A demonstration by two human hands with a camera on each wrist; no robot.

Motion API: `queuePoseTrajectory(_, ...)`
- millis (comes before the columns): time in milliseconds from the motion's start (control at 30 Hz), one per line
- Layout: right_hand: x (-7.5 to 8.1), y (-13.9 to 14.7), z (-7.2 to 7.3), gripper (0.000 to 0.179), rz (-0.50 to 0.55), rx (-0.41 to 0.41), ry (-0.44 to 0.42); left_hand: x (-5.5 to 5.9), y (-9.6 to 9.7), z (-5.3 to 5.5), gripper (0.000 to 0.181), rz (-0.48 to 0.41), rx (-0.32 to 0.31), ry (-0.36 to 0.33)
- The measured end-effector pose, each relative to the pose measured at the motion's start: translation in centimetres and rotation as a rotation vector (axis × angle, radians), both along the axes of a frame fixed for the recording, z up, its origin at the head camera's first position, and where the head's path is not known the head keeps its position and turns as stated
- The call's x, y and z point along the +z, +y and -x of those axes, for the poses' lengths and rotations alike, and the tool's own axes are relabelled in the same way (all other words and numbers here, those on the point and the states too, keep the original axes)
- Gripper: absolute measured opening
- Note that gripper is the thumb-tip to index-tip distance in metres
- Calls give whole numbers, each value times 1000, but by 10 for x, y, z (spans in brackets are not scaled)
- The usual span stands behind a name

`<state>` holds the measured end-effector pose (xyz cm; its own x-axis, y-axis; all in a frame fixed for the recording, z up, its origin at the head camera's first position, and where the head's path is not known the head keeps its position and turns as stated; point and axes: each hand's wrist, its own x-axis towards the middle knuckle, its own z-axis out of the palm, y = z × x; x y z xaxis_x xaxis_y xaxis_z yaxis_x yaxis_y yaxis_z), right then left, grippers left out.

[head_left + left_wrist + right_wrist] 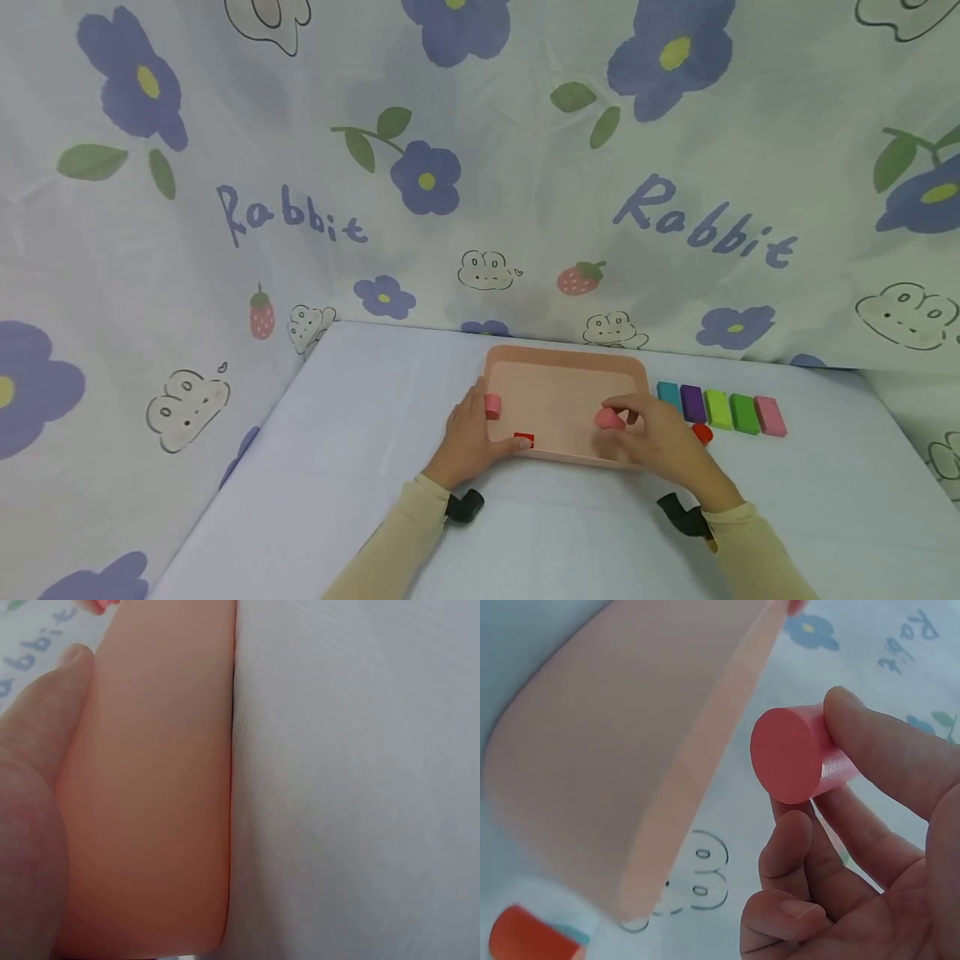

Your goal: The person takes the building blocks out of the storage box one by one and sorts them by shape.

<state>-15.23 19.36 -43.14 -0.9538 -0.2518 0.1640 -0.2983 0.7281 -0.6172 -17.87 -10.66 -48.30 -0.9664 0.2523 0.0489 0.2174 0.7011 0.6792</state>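
Note:
A shallow peach tray (546, 398) lies on the white table. My left hand (467, 439) rests at its front left corner, with straight fingers along the left side and the thumb along the front rim. Close by that thumb is a small red block (523, 437) inside the tray; a pink block with a curved side (492, 407) sits at the left wall. Over the tray's right part, my right hand (656, 437) pinches a pink cylinder (786, 756) between thumb and fingers. In the right wrist view the cylinder's flat round end shows, apart from the tray wall.
Right of the tray stands a row of coloured blocks: blue, purple (693, 404), yellow-green, green (745, 414) and pink (770, 416). A red rounded block (702, 433) lies in front of them, close to my right hand. A patterned cloth (480, 225) hangs behind the table.

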Motion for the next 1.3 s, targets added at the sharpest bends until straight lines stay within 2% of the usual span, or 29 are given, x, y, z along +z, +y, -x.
queuePoseTrajectory(267, 1, 17, -10, 31, 23, -23, 77, 0, -2, -2, 121, -24, -10, 11)
queuePoseTrajectory(600, 6, 32, -18, 42, -31, -114, 27, -1, -3, -1, 121, -22, -9, 14)
queuePoseTrajectory(933, 3, 49, -25, 48, -53, -181, 11, -3, -2, -2, 124, -12, 11, -21)
queuePoseTrajectory(1300, -3, 66, -31, 42, -23, -212, 91, -4, -2, -1, 124, -13, 14, -15)
